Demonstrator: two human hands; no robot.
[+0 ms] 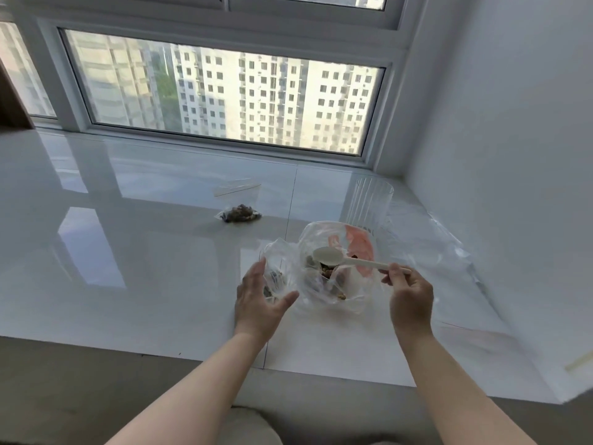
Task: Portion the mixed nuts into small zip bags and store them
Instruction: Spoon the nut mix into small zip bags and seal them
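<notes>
My left hand (256, 300) holds a small clear zip bag (278, 268) upright, thumb and fingers around its sides; a few nuts lie in its bottom. Right beside it sits a large clear bag with pink print (340, 261), open at the top, with mixed nuts (329, 271) inside. My right hand (409, 292) pinches the handle of a white plastic spoon (330, 256), whose empty bowl hovers over the large bag's opening. A filled small zip bag (240, 215) of nuts lies farther back on the white sill (128, 252).
A clear ribbed plastic cup (369, 200) stands behind the large bag. An empty flat zip bag (237, 187) lies behind the filled one. More clear plastic sheets (449, 252) lie at right against the white wall. The window runs along the back.
</notes>
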